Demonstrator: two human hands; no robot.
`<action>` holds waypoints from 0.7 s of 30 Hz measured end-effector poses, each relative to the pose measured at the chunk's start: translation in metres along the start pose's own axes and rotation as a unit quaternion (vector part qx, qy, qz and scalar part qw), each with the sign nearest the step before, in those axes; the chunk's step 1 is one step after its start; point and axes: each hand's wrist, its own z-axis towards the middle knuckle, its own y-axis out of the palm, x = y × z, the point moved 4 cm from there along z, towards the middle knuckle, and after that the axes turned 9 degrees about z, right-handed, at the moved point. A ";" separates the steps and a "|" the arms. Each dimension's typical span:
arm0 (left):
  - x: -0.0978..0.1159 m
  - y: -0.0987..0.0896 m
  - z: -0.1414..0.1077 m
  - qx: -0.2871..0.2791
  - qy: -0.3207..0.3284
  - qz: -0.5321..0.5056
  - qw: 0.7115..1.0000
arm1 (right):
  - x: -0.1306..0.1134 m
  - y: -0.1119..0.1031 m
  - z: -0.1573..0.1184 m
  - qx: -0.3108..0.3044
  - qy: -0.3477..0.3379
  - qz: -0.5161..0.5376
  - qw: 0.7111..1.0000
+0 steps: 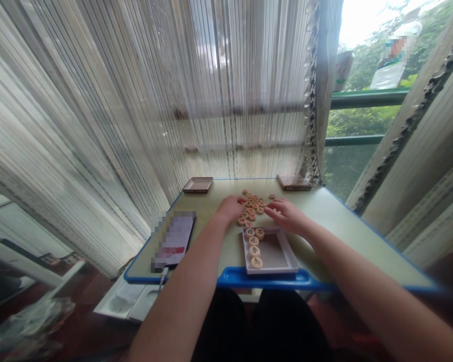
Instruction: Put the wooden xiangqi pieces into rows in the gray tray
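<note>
Several round wooden Chinese chess pieces (255, 205) lie in a loose pile on the table, marked in red or black. At the pile's left edge is my left hand (232, 208), its fingers stretched toward the pieces; whether they touch one is too small to tell. My right hand (283, 213) is on the other side, fingers apart, with the fingertips close to a piece (260, 210). Nearer to me sits a shallow white box (292, 256). Inside it, several black-marked pieces (254, 251) form a column along the left wall, with another piece (259, 233) beside the top one.
The pale table (207, 251) has a blue rim. A phone (175, 239) with a cable lies left of my left forearm. An open box lid (198, 184) stands at the far left corner, a flat brown box (294, 182) at the far right. Curtains hang behind.
</note>
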 end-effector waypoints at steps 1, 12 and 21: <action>-0.001 0.002 0.000 -0.016 -0.010 -0.004 1.000 | 0.003 0.001 0.001 0.005 0.006 -0.007 1.000; -0.011 0.006 0.006 -0.014 -0.045 -0.005 0.999 | 0.013 0.004 0.004 0.017 0.014 -0.024 0.999; 0.006 0.017 0.016 0.014 0.085 0.031 0.996 | 0.016 0.008 0.005 0.014 -0.006 -0.030 0.999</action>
